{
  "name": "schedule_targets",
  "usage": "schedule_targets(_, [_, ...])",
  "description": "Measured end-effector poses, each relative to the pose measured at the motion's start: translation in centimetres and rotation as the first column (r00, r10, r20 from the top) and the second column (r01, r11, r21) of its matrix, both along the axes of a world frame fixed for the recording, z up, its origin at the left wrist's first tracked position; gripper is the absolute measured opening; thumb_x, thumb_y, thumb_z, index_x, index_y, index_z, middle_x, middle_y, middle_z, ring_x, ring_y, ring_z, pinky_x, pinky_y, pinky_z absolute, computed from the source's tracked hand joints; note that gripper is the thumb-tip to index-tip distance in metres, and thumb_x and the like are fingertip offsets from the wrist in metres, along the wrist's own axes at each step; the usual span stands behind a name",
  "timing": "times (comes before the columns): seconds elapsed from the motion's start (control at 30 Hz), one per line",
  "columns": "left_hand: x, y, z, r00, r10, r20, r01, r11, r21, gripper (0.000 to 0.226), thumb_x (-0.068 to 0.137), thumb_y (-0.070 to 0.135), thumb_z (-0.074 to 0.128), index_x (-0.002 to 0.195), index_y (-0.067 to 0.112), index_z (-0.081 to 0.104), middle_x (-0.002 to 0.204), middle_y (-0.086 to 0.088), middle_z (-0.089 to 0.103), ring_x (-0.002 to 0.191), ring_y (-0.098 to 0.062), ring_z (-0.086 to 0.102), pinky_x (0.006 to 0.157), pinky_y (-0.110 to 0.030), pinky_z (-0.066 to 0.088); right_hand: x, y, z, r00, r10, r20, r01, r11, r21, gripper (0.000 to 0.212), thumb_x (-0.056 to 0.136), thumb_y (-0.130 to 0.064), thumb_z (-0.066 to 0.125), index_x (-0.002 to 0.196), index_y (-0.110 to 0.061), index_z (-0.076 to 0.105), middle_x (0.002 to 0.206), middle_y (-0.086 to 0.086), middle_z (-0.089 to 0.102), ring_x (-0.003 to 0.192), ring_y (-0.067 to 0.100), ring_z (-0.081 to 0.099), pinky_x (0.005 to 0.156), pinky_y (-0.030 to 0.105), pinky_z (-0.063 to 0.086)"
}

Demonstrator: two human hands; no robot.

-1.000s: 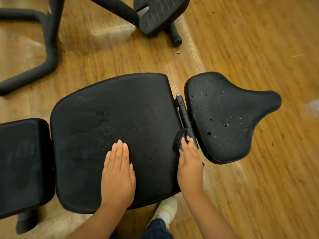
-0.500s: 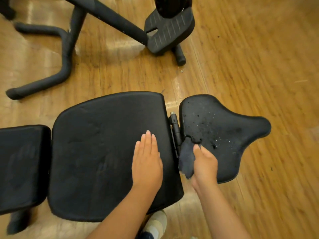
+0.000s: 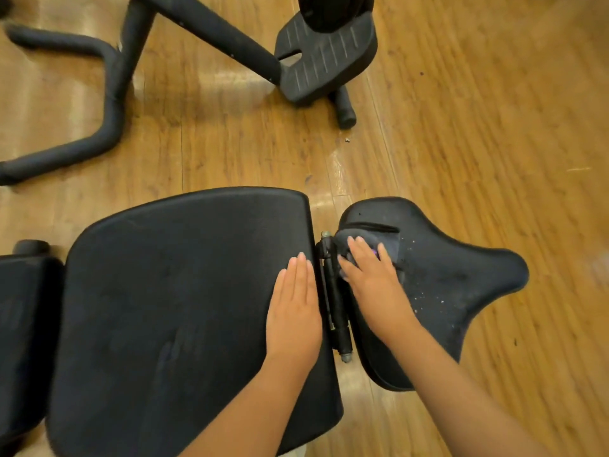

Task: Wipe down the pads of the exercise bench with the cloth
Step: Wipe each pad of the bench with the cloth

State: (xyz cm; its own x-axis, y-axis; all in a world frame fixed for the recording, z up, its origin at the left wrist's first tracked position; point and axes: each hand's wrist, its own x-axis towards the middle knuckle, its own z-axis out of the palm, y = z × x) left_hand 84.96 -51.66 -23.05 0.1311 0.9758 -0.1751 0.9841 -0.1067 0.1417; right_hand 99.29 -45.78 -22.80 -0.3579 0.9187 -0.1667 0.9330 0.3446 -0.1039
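Your right grip [image 3: 369,275] is pressing, fingers straight, the dark grey cloth [image 3: 372,240] onto the black padded saddle-shaped seat [image 3: 454,275]; your left grip [image 3: 295,311], flat, is resting beside it on the black rectangular pad [image 3: 184,291], over glossy wooden floor [image 3: 478,127].

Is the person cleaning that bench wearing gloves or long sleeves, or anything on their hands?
No gloves and no sleeves in view. The left hand and right hand are both bare, and both forearms are uncovered right down to the bottom edge of the picture. No watch, bracelet or ring shows on either wrist or hand. The fingernails look short and plain.
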Motion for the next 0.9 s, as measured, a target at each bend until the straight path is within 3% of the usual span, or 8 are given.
schedule_targets(0.07, [-0.2,-0.3,-0.7,0.998,-0.008,0.070,0.005,0.999,0.039,0.057,0.093,0.016,0.035,0.144,-0.005,0.021,0.153,-0.023,0.018,0.142,-0.034,0.020,0.118,-0.046,0.013,0.1,-0.6,-0.5,0.999,-0.033,-0.038,0.035,0.999,0.034,0.047,0.073,-0.002,0.073,0.118,-0.007,0.061,0.139,0.017,0.045,0.133,0.029,0.036,0.108,0.054,0.021])
schedule_targets(0.13, [-0.2,-0.1,-0.9,0.995,-0.019,0.098,0.011,0.997,0.073,0.056,0.089,0.015,0.028,0.140,-0.007,0.032,0.149,-0.025,0.028,0.139,-0.036,0.028,0.113,-0.046,0.018,-0.2,0.1,-0.3,0.999,-0.026,-0.020,0.027,0.998,0.058,0.043,0.075,-0.009,0.073,0.117,-0.008,0.063,0.141,0.018,0.042,0.134,0.028,0.033,0.107,0.058,0.020])
schedule_targets(0.3, [0.0,0.2,-0.9,0.997,0.001,0.080,-0.004,0.999,0.045,0.057,0.088,0.015,0.025,0.141,-0.008,0.030,0.149,-0.025,0.029,0.139,-0.035,0.028,0.111,-0.045,0.018,-1.0,4.6,-1.0,0.994,-0.039,0.103,0.031,0.997,0.074,0.048,0.067,-0.011,0.079,0.113,-0.006,0.065,0.133,0.017,0.052,0.129,0.030,0.042,0.102,0.061,0.024])
schedule_targets(0.43, [0.1,0.1,-1.0,0.998,-0.004,0.070,-0.001,0.998,0.061,0.056,0.090,0.014,0.023,0.141,-0.008,0.028,0.149,-0.025,0.029,0.140,-0.036,0.027,0.110,-0.046,0.020,-1.6,6.7,-1.5,0.997,-0.080,-0.021,0.081,0.995,0.058,0.037,0.075,-0.001,0.068,0.112,0.002,0.063,0.131,0.022,0.052,0.130,0.035,0.040,0.108,0.056,0.010])
schedule_targets(0.63, [0.3,0.4,-1.1,1.000,0.003,0.007,-0.004,0.995,0.097,0.055,0.090,0.016,0.031,0.140,-0.005,0.032,0.150,-0.023,0.028,0.140,-0.033,0.027,0.112,-0.043,0.018,-1.1,4.6,-1.6,0.995,-0.003,-0.105,0.018,0.989,0.147,0.034,0.066,0.002,0.073,0.100,0.005,0.067,0.121,0.025,0.058,0.121,0.039,0.049,0.104,0.058,0.023])
schedule_targets(0.7, [0.3,0.4,-1.0,1.000,0.006,-0.018,-0.004,0.996,0.092,0.055,0.091,0.019,0.036,0.141,-0.004,0.033,0.150,-0.022,0.030,0.140,-0.031,0.026,0.112,-0.043,0.017,-0.4,2.6,-1.5,0.989,0.049,-0.136,-0.027,0.987,0.160,0.031,0.075,-0.003,0.065,0.105,0.003,0.066,0.124,0.023,0.057,0.123,0.037,0.048,0.107,0.055,0.024])
schedule_targets(0.77, [0.4,0.5,-0.9,0.999,0.008,-0.045,-0.004,0.996,0.090,0.056,0.091,0.021,0.038,0.141,-0.004,0.034,0.150,-0.021,0.031,0.140,-0.030,0.027,0.113,-0.042,0.016,0.6,-0.7,-1.5,0.977,0.088,-0.194,-0.059,0.987,0.148,0.034,0.083,-0.009,0.045,0.110,0.003,0.062,0.126,0.023,0.056,0.125,0.036,0.045,0.111,0.053,0.021])
schedule_targets(0.9, [0.6,0.5,-1.0,0.998,0.033,-0.045,-0.028,0.994,0.106,0.055,0.089,0.016,0.037,0.140,-0.005,0.035,0.148,-0.021,0.035,0.139,-0.031,0.031,0.113,-0.040,0.014,3.5,-8.5,-2.0,0.945,0.219,-0.243,-0.195,0.974,0.116,0.041,0.095,-0.007,0.027,0.109,0.001,0.064,0.129,0.019,0.054,0.137,0.027,0.024,0.112,0.045,0.014])
